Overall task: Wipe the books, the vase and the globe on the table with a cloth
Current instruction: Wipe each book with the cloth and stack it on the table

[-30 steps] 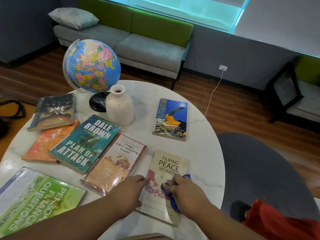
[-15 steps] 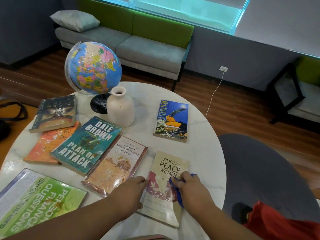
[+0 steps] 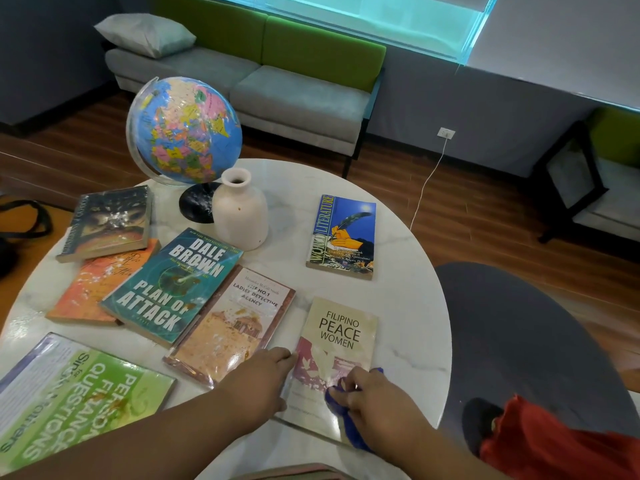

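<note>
right hand (image 3: 374,407) grips cloth (image 3: 336,399) on Filipino Peace Women book (image 3: 341,332) | left hand (image 3: 259,382) presses its left edge | risk: glossy book may slide off near table (image 3: 408,306) rim if press slackens

My cloth (image 3: 348,427) is blue, the Filipino Peace Women book (image 3: 341,330) cream and pink, the bench (image 3: 401,299) grey-veined white.

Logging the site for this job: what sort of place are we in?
Probably a lounge or reading corner, in a home or an office: a grey-and-green sofa with a pillow, a round marble table spread with books, and wood flooring.
</note>
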